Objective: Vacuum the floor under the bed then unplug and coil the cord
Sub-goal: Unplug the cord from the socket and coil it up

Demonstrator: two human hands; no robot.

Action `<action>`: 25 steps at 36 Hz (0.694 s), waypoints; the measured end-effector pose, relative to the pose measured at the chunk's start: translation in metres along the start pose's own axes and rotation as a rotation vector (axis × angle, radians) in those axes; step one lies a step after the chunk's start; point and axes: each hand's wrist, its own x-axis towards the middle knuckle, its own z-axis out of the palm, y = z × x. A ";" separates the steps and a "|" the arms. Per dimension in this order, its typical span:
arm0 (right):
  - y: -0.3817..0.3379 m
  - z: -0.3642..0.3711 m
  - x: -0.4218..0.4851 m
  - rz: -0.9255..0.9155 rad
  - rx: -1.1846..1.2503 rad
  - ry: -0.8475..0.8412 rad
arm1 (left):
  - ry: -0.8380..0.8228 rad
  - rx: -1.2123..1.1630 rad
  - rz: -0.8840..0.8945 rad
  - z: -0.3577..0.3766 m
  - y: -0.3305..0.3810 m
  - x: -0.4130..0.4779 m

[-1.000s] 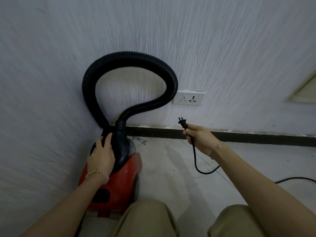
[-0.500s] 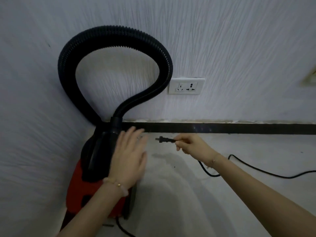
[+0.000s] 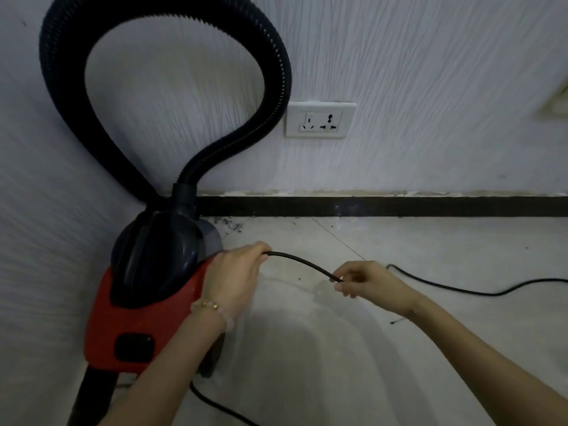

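Note:
A red and black vacuum cleaner (image 3: 147,309) stands on the floor in the wall corner at the left. Its black ribbed hose (image 3: 270,56) loops up against the wall. The black power cord (image 3: 302,263) is stretched between my two hands just right of the vacuum. My left hand (image 3: 236,272) is closed around the cord's plug end, so the plug is hidden inside the fist. My right hand (image 3: 365,279) pinches the cord further along. More cord (image 3: 461,291) trails over the floor to the right edge.
A white wall socket (image 3: 321,119) with nothing in it sits above a dark skirting board (image 3: 399,206). Dust and small debris (image 3: 229,226) lie by the skirting next to the vacuum. Another stretch of cord (image 3: 221,408) runs along the floor near the bottom edge.
My left hand has left the vacuum body and closed on the plug end of the cord. My right hand has slid back along the cord, away from the plug.

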 end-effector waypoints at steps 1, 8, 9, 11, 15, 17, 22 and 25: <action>0.007 -0.004 -0.003 0.005 -0.005 0.033 | 0.028 -0.014 -0.048 0.000 -0.003 -0.003; 0.035 -0.025 -0.009 -0.095 -0.428 0.235 | 0.158 -0.314 -0.349 0.017 -0.003 -0.022; 0.036 -0.028 -0.010 -0.085 -0.413 0.265 | 0.173 -0.387 -0.386 0.020 -0.003 -0.023; 0.036 -0.033 -0.015 -0.074 -0.340 0.338 | 0.178 -0.516 -0.438 0.024 -0.001 -0.024; 0.027 -0.028 -0.026 -0.131 -0.072 0.499 | -0.005 -0.589 -0.464 0.030 0.000 -0.030; 0.020 -0.019 -0.029 -0.126 0.047 0.516 | -0.149 -0.547 -0.458 0.035 0.001 -0.035; 0.003 0.006 -0.033 -0.075 0.207 0.489 | -0.335 -0.575 -0.454 0.050 0.008 -0.048; -0.007 0.016 -0.034 -0.050 0.265 0.496 | -0.464 -0.698 -0.461 0.054 0.018 -0.056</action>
